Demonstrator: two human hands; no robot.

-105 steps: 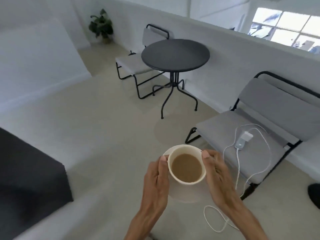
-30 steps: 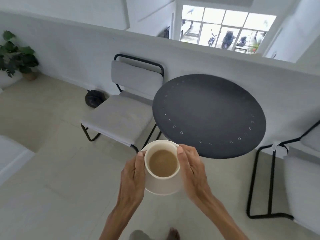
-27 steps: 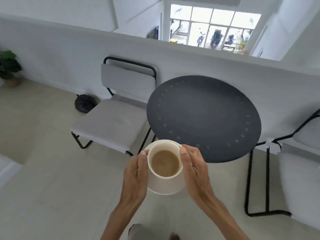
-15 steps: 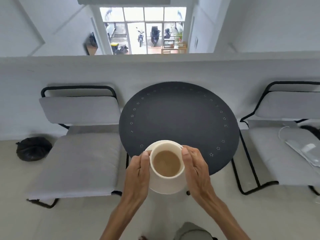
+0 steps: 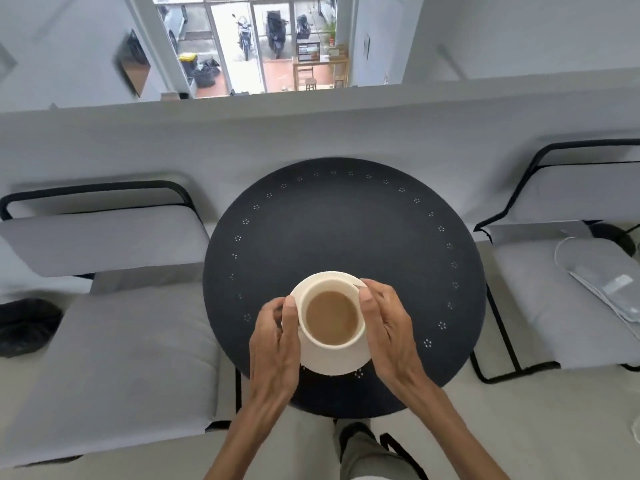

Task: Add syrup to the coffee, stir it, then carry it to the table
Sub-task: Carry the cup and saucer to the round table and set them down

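the step in hand looks like the last one: setting the coffee down on the table, with no syrup or stirrer anywhere in view. the cup of milky coffee (image 5: 331,318) sits on its white saucer (image 5: 334,360), and both are over the near part of the round black table (image 5: 346,237), a little in from its near edge; i cannot tell whether the saucer is resting on the top or is held just above it. the left hand (image 5: 275,344) curls round the left side of the saucer with its thumb against the cup's wall, and the right hand (image 5: 389,332) holds the right side the same way, thumb at the rim, so both hands are closed on the crockery rather than spread. the coffee lies level and close to the brim, so the next move calls, i judge, for a flat, gentle lowering until the saucer bears fully on the table, then loosening both hands outward without nudging the cup. a grey cushioned chair (image 5: 104,323) stands to the left and another chair (image 5: 568,296) to the right, the latter carrying a white charger and cable (image 5: 609,285). no brand, label or writing can be read on anything here.
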